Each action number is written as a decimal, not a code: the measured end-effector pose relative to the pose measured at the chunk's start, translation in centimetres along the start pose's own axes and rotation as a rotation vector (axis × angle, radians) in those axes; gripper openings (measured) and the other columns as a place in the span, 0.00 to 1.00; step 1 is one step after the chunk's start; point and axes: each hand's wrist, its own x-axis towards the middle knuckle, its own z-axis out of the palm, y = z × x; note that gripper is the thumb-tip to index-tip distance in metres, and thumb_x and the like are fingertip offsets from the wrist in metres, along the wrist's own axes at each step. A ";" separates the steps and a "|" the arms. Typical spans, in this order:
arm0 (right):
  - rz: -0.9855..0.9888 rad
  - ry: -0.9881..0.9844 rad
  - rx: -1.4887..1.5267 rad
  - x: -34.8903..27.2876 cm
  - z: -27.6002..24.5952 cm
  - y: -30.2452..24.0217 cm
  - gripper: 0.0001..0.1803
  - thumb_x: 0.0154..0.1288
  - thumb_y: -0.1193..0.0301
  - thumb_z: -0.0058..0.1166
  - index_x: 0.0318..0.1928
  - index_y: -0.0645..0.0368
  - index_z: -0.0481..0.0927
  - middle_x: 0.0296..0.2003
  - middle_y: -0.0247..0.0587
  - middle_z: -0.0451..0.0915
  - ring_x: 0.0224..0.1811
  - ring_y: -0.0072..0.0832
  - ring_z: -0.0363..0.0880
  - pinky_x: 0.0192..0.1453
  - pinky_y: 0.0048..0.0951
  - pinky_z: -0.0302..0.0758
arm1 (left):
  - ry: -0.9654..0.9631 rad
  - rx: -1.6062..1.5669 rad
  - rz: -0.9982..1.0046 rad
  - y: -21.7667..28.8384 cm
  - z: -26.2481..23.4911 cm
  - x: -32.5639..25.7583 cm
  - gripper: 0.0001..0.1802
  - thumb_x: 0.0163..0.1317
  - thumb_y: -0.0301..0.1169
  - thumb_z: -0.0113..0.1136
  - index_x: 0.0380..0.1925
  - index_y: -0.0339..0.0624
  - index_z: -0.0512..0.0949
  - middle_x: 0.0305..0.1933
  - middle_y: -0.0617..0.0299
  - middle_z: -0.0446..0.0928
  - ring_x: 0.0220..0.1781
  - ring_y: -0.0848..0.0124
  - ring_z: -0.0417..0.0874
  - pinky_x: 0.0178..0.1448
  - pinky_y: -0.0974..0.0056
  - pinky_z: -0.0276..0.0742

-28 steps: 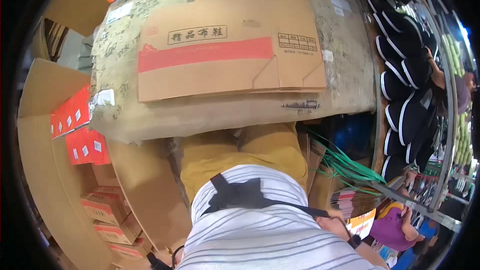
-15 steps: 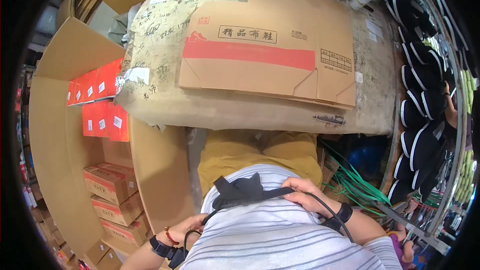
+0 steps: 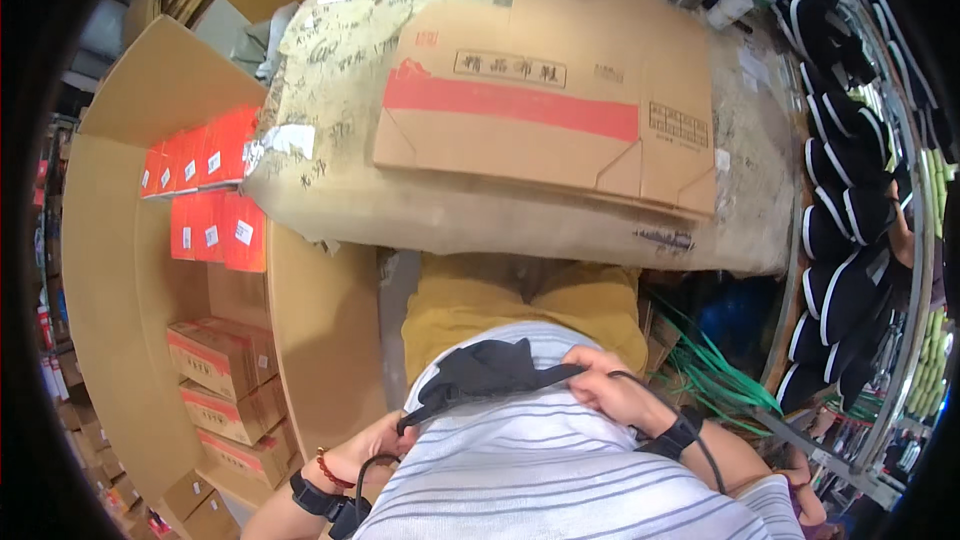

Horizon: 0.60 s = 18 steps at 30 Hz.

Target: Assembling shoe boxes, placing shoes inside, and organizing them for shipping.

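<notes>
A black cloth band (image 3: 475, 380) with a bunched middle lies across the front of my striped shirt at the waist. My right hand (image 3: 608, 387) pinches its right end, fingers closed. At the other end, lower down, my left hand (image 3: 382, 440) is closed on the band's left tip; part of that hand is hidden by the shirt. Black cords run from both wrists, where I wear dark wristbands. In front of me a flattened brown carton (image 3: 540, 100) with a red stripe lies on the worn table, touched by neither hand.
On my left stands a big open carton (image 3: 110, 270) holding red boxes (image 3: 215, 225) and brown boxes (image 3: 220, 360). To the right, black shoes (image 3: 840, 290) with white edges fill a rack. Green straps (image 3: 715, 370) hang below the table (image 3: 440, 205). Another person's arm shows behind the rack.
My left hand has risen a little, and the black band is drawn more taut between my hands. The whole view has shifted slightly.
</notes>
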 end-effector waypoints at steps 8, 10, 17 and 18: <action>-0.079 -0.192 -0.418 0.6 -0.8 0.6 0.08 0.65 0.75 0.52 0.44 0.62 0.76 0.33 0.29 0.75 0.36 0.14 0.68 0.40 0.18 0.66 | -0.421 0.398 -0.080 3.7 1.8 -0.6 0.65 0.47 0.46 0.76 0.72 0.35 0.38 0.73 0.53 0.53 0.75 0.65 0.50 0.74 0.64 0.43; -0.172 -0.234 -0.375 0.0 -0.9 0.1 0.05 0.65 0.75 0.54 0.41 0.61 0.76 0.32 0.30 0.76 0.38 0.15 0.70 0.44 0.19 0.69 | -0.408 0.456 -0.162 4.4 2.0 -1.6 0.66 0.40 0.41 0.80 0.71 0.34 0.42 0.72 0.55 0.54 0.75 0.67 0.49 0.73 0.64 0.45; -0.104 -0.101 -0.519 -1.0 -1.7 -0.8 0.10 0.65 0.73 0.58 0.44 0.65 0.81 0.28 0.28 0.78 0.31 0.13 0.73 0.35 0.18 0.72 | -0.293 0.422 -0.093 6.3 1.9 -0.3 0.41 0.39 0.26 0.70 0.57 0.33 0.64 0.52 0.61 0.64 0.60 0.70 0.61 0.69 0.68 0.50; -0.157 -0.056 -0.514 -0.9 -1.7 -0.3 0.09 0.66 0.73 0.57 0.43 0.65 0.81 0.27 0.28 0.78 0.30 0.13 0.73 0.35 0.17 0.72 | -0.290 0.422 -0.093 6.0 1.5 0.3 0.41 0.39 0.26 0.70 0.57 0.33 0.64 0.52 0.61 0.64 0.60 0.70 0.61 0.69 0.68 0.50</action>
